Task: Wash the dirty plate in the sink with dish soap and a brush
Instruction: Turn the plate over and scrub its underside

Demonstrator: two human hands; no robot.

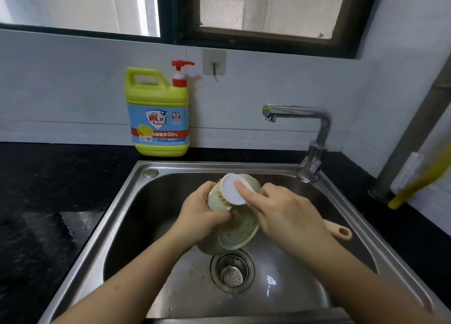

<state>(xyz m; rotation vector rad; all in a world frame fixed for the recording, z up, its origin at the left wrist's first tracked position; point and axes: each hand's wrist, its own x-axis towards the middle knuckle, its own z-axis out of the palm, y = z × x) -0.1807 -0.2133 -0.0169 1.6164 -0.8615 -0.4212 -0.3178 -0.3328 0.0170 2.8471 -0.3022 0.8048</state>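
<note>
Over the steel sink point(117, 226) my left hand point(197, 214) holds a pale green plate point(241, 231), tilted with its underside toward me. My right hand point(285, 211) grips a brush point(231, 192) with a round white head and tan bristles pressed on the plate's upper part. Its index finger lies on the brush head. The brush's light wooden handle point(341, 231) sticks out to the right past my wrist. A yellow dish soap jug point(157, 114) with a red pump stands on the counter behind the sink.
A chrome tap point(314, 133) stands at the sink's back right corner, its spout pointing left with no water running. The drain strainer point(231, 271) lies under the plate. Black countertop point(48, 201) surrounds the sink. A wall hook point(214, 62) hangs above, a yellow pipe point(415, 187) at right.
</note>
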